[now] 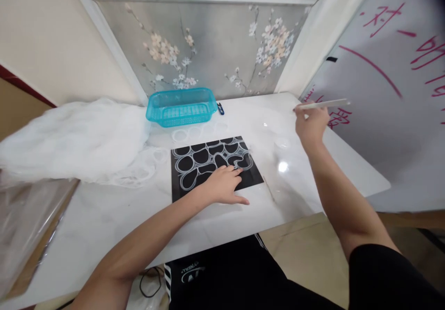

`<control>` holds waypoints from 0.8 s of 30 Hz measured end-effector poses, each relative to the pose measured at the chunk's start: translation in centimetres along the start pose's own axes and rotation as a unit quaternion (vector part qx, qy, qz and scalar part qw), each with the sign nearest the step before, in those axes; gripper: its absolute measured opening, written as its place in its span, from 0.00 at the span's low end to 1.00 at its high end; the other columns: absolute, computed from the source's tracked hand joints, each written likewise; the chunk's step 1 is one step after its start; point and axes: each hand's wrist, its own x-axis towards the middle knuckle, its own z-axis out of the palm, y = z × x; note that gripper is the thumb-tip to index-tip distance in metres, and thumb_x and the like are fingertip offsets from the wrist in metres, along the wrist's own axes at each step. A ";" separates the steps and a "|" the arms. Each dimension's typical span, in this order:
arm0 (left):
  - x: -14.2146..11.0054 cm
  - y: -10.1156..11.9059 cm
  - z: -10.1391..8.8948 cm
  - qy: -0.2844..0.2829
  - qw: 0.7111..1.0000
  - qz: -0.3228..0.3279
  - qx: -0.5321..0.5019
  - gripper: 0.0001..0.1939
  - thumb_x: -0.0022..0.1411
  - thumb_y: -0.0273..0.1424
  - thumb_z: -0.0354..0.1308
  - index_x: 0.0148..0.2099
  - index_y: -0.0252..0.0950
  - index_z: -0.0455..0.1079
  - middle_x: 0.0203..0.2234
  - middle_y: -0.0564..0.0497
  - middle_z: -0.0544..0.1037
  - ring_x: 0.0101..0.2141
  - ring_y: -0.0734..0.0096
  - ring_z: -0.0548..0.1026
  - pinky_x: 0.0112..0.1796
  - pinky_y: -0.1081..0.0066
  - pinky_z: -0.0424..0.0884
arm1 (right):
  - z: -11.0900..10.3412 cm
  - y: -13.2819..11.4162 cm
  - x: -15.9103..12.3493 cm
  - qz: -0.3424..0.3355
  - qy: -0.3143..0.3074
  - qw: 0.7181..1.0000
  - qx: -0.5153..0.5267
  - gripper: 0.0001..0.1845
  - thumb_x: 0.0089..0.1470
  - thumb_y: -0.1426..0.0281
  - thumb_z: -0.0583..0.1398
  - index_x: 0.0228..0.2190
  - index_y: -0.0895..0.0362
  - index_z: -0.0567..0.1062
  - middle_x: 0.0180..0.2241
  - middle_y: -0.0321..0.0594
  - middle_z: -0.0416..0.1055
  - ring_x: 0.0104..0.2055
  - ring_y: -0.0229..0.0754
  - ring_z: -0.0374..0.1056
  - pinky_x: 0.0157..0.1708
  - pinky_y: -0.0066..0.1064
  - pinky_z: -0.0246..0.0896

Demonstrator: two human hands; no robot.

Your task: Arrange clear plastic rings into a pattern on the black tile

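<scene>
Black, laced with white looping outlines, the board [215, 164] is pressed at its 5 o'clock corner by the flat, open left hand [224, 186], while a thin white stick [323, 104] is pinched in the closed right hand [310, 125].

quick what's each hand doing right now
Left hand: open, flat on the black board.
Right hand: closed on a thin white stick, raised above the table.

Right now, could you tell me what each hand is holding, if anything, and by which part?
The right hand grips a thin white stick near its left end. The left hand holds nothing; it rests flat on the black patterned board.
</scene>
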 end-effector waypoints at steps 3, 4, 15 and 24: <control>-0.8 0.1 0.1 0.041 0.998 0.036 -0.024 0.25 0.57 0.54 0.52 0.36 0.35 0.71 0.54 0.47 0.70 0.45 0.63 0.68 0.41 0.65 0.63 | -1.6 -1.9 0.3 -0.005 -0.022 0.997 0.077 0.09 0.53 0.71 0.56 0.27 0.58 0.76 0.36 0.45 0.76 0.43 0.49 0.68 0.47 0.42 0.58; -1.2 0.2 -0.1 0.068 0.996 0.044 -0.033 0.22 0.60 0.51 0.52 0.37 0.35 0.71 0.53 0.47 0.71 0.44 0.64 0.68 0.41 0.66 0.63 | -1.9 -3.1 -0.5 -0.012 -0.070 0.991 0.116 0.09 0.53 0.71 0.57 0.26 0.58 0.77 0.35 0.44 0.76 0.40 0.47 0.69 0.44 0.39 0.61; -7.4 2.2 -12.4 0.314 0.856 -0.213 -0.352 0.15 0.61 0.43 0.54 0.39 0.39 0.74 0.25 0.53 0.69 0.26 0.74 0.65 0.27 0.74 0.61 | -5.5 -16.5 -4.8 0.055 -0.367 0.690 0.621 0.07 0.52 0.64 0.63 0.31 0.54 0.75 0.26 0.35 0.73 0.32 0.39 0.71 0.36 0.33 0.65; -9.5 1.3 -12.4 0.290 0.777 -0.223 -0.512 0.27 0.60 0.47 0.53 0.16 0.35 0.60 0.13 0.57 0.48 0.18 0.80 0.47 0.20 0.72 0.44 | -6.5 -20.2 -5.7 0.005 -0.327 0.679 0.657 0.03 0.54 0.68 0.61 0.30 0.52 0.77 0.28 0.35 0.72 0.30 0.37 0.68 0.28 0.30 0.61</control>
